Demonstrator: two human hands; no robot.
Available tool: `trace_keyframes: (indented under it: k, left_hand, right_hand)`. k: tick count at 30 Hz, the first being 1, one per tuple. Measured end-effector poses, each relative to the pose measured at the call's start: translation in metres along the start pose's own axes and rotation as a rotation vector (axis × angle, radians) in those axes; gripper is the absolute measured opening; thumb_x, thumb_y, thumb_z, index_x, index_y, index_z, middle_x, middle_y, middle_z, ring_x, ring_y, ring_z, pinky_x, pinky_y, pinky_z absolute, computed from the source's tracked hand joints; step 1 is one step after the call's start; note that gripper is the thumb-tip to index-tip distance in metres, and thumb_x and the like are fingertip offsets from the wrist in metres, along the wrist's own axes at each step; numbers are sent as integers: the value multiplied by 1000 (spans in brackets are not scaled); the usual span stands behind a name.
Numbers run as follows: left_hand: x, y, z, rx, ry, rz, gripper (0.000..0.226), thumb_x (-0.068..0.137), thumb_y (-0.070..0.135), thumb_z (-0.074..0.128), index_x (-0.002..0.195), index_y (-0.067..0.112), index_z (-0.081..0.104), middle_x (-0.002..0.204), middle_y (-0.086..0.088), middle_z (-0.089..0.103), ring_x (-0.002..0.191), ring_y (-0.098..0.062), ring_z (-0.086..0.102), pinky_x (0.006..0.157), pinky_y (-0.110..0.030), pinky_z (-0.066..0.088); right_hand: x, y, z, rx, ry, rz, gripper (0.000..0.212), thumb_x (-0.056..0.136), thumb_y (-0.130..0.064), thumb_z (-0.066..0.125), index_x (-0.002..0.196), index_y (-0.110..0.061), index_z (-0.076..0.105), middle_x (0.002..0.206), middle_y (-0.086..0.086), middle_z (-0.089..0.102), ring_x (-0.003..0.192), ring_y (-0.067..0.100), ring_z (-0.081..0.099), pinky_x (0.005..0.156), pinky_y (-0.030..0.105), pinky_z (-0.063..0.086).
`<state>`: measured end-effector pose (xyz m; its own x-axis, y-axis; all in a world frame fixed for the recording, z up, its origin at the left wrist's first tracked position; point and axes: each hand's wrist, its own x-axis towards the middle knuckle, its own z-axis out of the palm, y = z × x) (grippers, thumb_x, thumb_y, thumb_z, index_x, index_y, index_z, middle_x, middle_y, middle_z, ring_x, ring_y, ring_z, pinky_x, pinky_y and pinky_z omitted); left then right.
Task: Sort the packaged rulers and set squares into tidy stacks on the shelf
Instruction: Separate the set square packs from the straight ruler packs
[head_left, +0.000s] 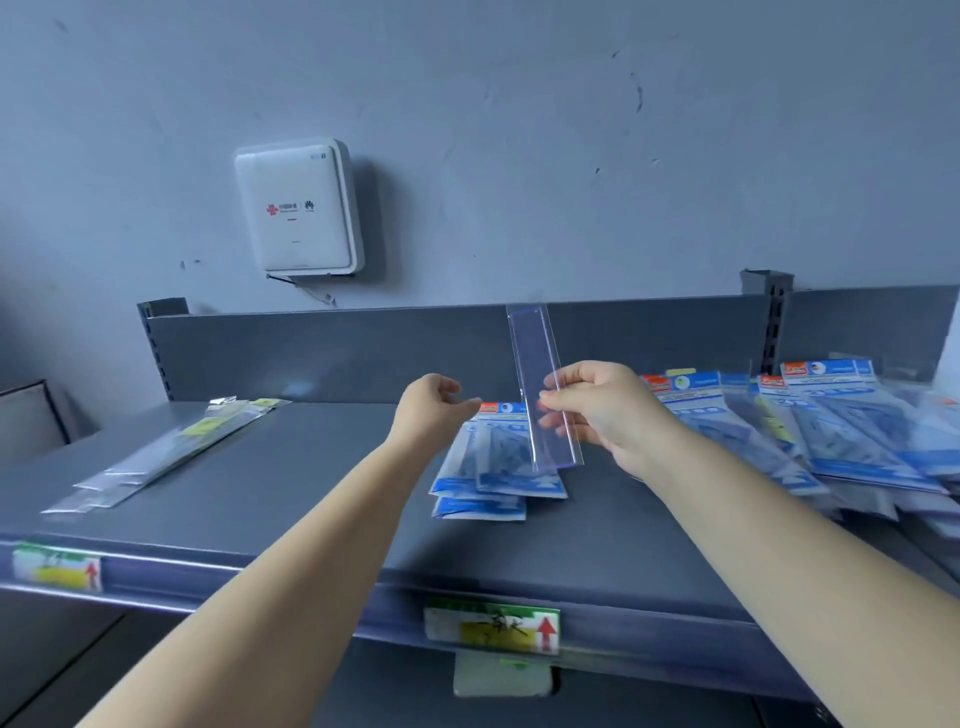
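Note:
My right hand (602, 410) pinches a clear packaged ruler (540, 358) near its middle and holds it almost upright above the grey shelf (311, 499). Just left of it hovers my left hand (434, 402), fingers loosely curled, holding nothing. Below both hands lies a small stack of blue set square packs (493, 467). A larger, messy heap of blue set square packs (831, 431) covers the shelf's right side. On the left lies a slanted row of clear ruler packs (156, 457).
The shelf's back panel (337, 353) rises behind the packs, with an upright post (769, 322) at the right. A white router box (296, 208) hangs on the wall. Price labels (493, 623) sit along the shelf's front edge.

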<state>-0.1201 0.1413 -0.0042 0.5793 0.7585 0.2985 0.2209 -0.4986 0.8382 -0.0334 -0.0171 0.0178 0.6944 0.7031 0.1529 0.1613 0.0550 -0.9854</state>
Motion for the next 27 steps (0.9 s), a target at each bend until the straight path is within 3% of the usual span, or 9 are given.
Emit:
trace_keyframes:
  k: [3, 6, 10, 13, 16, 20, 27]
  left_hand:
    - [13, -18, -27, 123, -1, 85, 11, 88, 21, 62, 95, 13, 58, 71, 6, 50, 55, -8, 45, 43, -14, 36]
    - [24, -38, -62, 316, 7, 134, 7, 88, 25, 59, 88, 17, 58, 79, 4, 54, 62, -14, 50, 58, -23, 42]
    - [38, -78, -123, 711, 34, 219, 23, 90, 30, 52, 109, 21, 59, 108, 2, 58, 98, -21, 55, 77, -31, 45]
    - [49, -109, -175, 883, 15, 243, 29, 92, 32, 50, 118, 21, 56, 120, 1, 56, 111, -23, 53, 81, -31, 42]
    - [60, -135, -221, 967, 34, 236, 28, 92, 29, 48, 118, 22, 55, 121, 2, 56, 111, -23, 53, 78, -29, 37]
    - [70, -165, -265, 1034, 44, 272, 29, 92, 29, 48, 119, 22, 56, 119, 1, 57, 112, -24, 52, 84, -30, 38]
    - [88, -215, -327, 1037, 49, 260, 30, 93, 28, 46, 119, 19, 54, 118, 0, 56, 110, -23, 52, 84, -30, 36]
  right_hand:
    - [12, 0, 30, -10, 2, 14, 13, 86, 2, 59, 85, -10, 55, 72, 4, 61, 58, 14, 60, 51, 18, 50]
    - [24, -3, 68, -13, -22, 28, 14, 86, 4, 58, 88, -9, 55, 77, 8, 64, 58, 14, 61, 54, 20, 50]
    - [36, -10, 140, -11, -79, 79, 22, 83, 12, 51, 95, -6, 54, 78, 9, 62, 60, 16, 61, 57, 21, 51]
    - [45, -12, 197, -13, -113, 112, 24, 82, 14, 50, 93, -7, 53, 79, 9, 59, 63, 18, 60, 58, 23, 50]
    - [51, -9, 249, -25, -134, 140, 25, 82, 13, 51, 98, -6, 52, 84, 10, 56, 66, 19, 57, 59, 23, 51]
    - [58, -5, 302, -23, -150, 182, 28, 81, 16, 51, 101, -5, 50, 79, 9, 55, 63, 16, 53, 57, 22, 51]
    - [74, -6, 386, -28, -130, 191, 26, 82, 15, 54, 99, -4, 51, 86, 11, 55, 63, 17, 54, 59, 23, 53]
